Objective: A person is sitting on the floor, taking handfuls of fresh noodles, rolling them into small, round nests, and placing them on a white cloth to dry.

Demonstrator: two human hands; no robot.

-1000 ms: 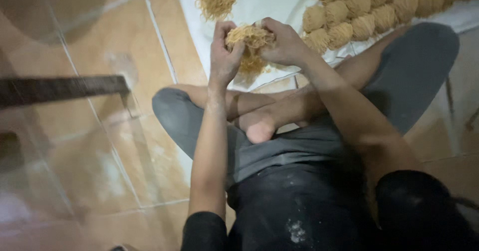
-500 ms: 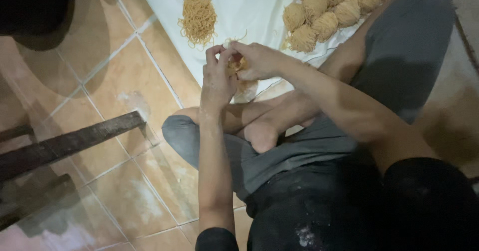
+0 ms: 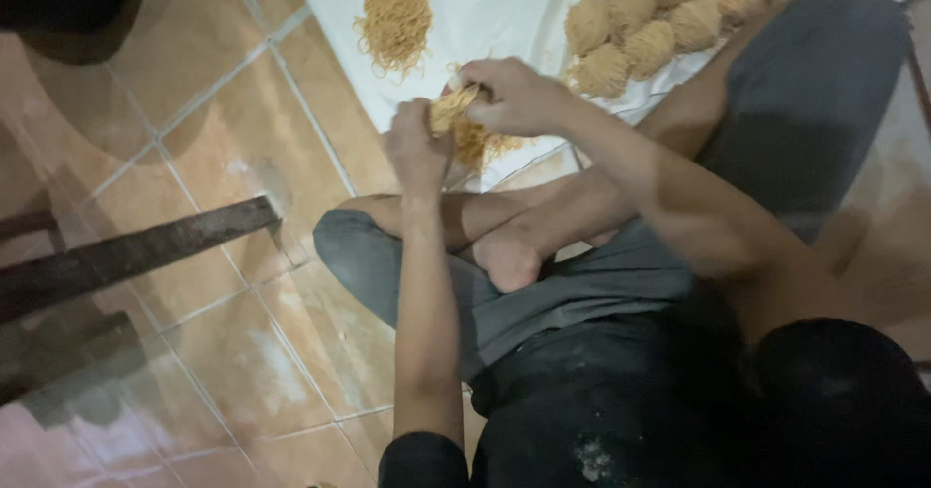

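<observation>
Here, a person sits cross-legged on a tiled floor (image 3: 223, 158), both hands raised over the near edge of a white sheet (image 3: 504, 13) spread on that floor. The left hand (image 3: 417, 148) is closed around one end of a clump of thin yellow noodles (image 3: 464, 124), fingers curled in and the back of the hand facing the camera. The right hand (image 3: 514, 95) is closed on the same clump from the other side and a little above, so the noodles sit squeezed between the two hands, with loose strands hanging below the right hand toward the sheet. Farther up the sheet, well apart from the hands, lies a loose pile of noodles (image 3: 393, 17). To the right of it, near the right forearm, rounded noodle nests (image 3: 659, 17) sit packed together in rows. A dark wooden beam (image 3: 136, 255) lies on the floor at the left, away from the hands.
</observation>
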